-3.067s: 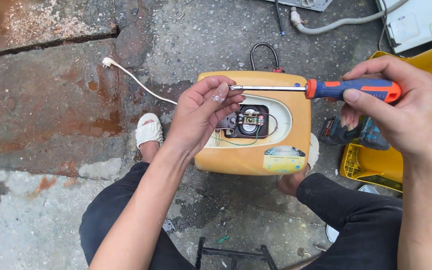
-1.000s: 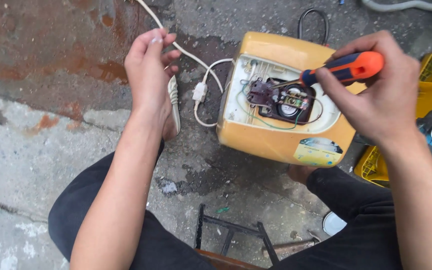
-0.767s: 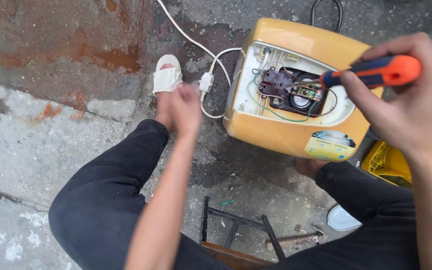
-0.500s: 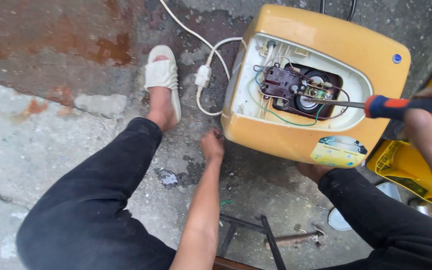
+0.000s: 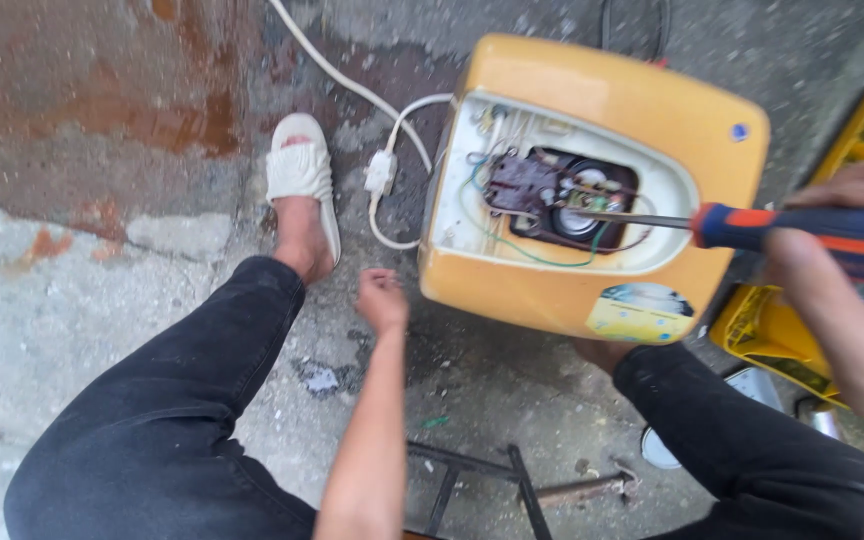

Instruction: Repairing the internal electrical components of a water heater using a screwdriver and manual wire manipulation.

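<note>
A yellow box-shaped appliance [image 5: 642,100] lies on the concrete between my legs. Its white-rimmed service opening [image 5: 472,215] shows a dark part and thin coloured wires. My right hand [image 5: 842,275], at the right edge, is shut on a screwdriver [image 5: 802,228] with an orange and blue handle. The screwdriver's metal tip rests inside the opening. My left hand [image 5: 382,298] hangs low over the ground, just left of the appliance's near corner. Its fingers are curled shut and nothing shows in them.
A white cable [image 5: 352,85] with a small connector [image 5: 380,172] runs to the appliance's left side. My foot in a white sandal [image 5: 299,175] is beside it. A yellow crate [image 5: 767,330] stands at the right, and a dark metal frame [image 5: 512,480] lies below.
My left hand left the appliance, swung out over the sandal, then dropped to the ground by the near corner. The screwdriver stays in my right hand with its tip in the opening.
</note>
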